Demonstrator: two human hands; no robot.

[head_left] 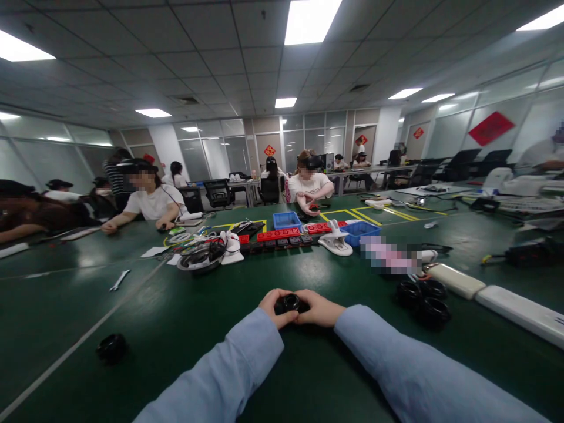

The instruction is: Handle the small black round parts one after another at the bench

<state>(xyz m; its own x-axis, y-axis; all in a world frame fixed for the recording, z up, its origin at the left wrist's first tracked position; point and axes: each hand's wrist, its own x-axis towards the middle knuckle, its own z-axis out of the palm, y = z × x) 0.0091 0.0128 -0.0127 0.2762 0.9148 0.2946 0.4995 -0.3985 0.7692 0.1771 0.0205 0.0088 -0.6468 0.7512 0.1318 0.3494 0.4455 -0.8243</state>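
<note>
My left hand (277,306) and my right hand (315,306) meet over the middle of the green table (211,364). Between them they grip a small black round part (291,302) with a hole in its top, their fingers closed around its sides. Its lower half is hidden by the fingers, and its exact kind is too dark to tell. A similar black ring-shaped part (111,348) lies apart at the left. Right of my right hand is a cluster of black ring-shaped parts (434,311), touching one another.
Red power strips (278,234), blue bins (286,221), a white clamp stand (335,242) and a coil of dark cable (200,258) line the table's middle. A wrench (119,280) lies left. Long white cases (520,311) lie right. Across the table, a person (308,185) works.
</note>
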